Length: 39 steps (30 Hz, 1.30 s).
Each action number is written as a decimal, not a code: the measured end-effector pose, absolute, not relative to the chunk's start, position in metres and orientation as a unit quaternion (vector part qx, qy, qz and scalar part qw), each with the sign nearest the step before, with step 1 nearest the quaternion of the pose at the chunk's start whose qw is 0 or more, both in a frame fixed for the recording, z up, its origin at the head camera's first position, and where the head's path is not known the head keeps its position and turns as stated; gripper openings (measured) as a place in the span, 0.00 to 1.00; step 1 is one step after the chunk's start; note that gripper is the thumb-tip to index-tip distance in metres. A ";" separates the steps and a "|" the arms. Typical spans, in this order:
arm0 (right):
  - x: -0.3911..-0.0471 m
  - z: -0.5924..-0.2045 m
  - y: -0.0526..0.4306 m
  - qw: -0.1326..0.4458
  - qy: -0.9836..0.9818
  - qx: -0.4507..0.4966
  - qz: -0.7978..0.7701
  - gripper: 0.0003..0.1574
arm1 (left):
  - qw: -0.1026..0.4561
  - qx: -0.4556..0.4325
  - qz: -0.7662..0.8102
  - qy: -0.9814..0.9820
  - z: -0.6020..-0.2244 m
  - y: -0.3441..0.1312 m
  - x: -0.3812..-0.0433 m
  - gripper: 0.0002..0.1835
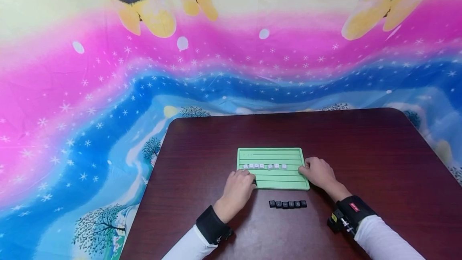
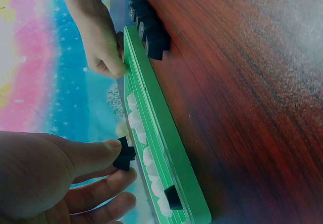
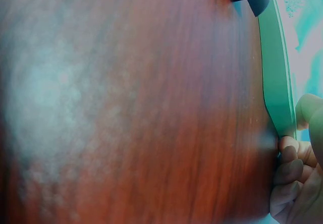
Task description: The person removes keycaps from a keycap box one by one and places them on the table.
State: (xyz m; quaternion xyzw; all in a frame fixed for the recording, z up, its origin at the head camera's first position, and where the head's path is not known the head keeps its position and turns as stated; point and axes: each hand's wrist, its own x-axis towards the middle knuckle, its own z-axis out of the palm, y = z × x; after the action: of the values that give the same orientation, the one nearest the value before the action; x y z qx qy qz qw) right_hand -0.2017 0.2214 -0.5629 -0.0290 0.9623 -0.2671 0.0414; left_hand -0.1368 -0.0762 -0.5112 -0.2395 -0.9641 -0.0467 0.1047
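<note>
A green ridged board (image 1: 279, 181) lies on the table, with a row of several white keycaps (image 1: 256, 166) across its middle. Thumb and fingertips of my left hand (image 1: 238, 187) pinch a black keycap (image 2: 124, 154) over the board's left part. Another black keycap (image 2: 172, 198) sits on the board near its front edge in the left wrist view. At the right edge, my right hand (image 1: 319, 172) grips the board, thumb on top and the other fingers curled beside the rim, as the right wrist view shows.
A row of several black keycaps (image 1: 287, 204) lies on the dark wooden table (image 1: 343, 131) in front of the board. Behind the table hangs a colourful printed cloth (image 1: 231, 59). Both wrists wear black straps (image 1: 213, 224) with small cameras.
</note>
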 end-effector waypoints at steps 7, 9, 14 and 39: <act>-0.202 -0.563 0.221 0.039 0.963 -0.034 -0.265 0.24 | 0.097 -0.243 -0.051 -0.964 -0.509 -0.075 -0.134 0.04; -0.202 -0.563 0.221 0.037 0.963 -0.036 -0.265 0.24 | 0.094 -0.243 -0.053 -0.964 -0.509 -0.075 -0.134 0.04; -0.201 -0.562 0.221 0.037 0.962 -0.036 -0.267 0.24 | 0.089 -0.249 -0.061 -0.962 -0.509 -0.075 -0.132 0.04; -0.201 -0.563 0.222 0.039 0.961 -0.036 -0.270 0.24 | 0.101 -0.286 -0.037 -0.952 -0.516 -0.067 -0.118 0.06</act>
State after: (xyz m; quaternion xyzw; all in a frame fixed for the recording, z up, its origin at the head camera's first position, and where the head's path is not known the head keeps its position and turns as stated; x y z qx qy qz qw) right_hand -0.2011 0.2218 -0.5628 -0.0360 0.9613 -0.2703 0.0391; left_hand -0.1183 -0.0672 -0.5158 -0.2860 -0.9521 -0.0374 0.1013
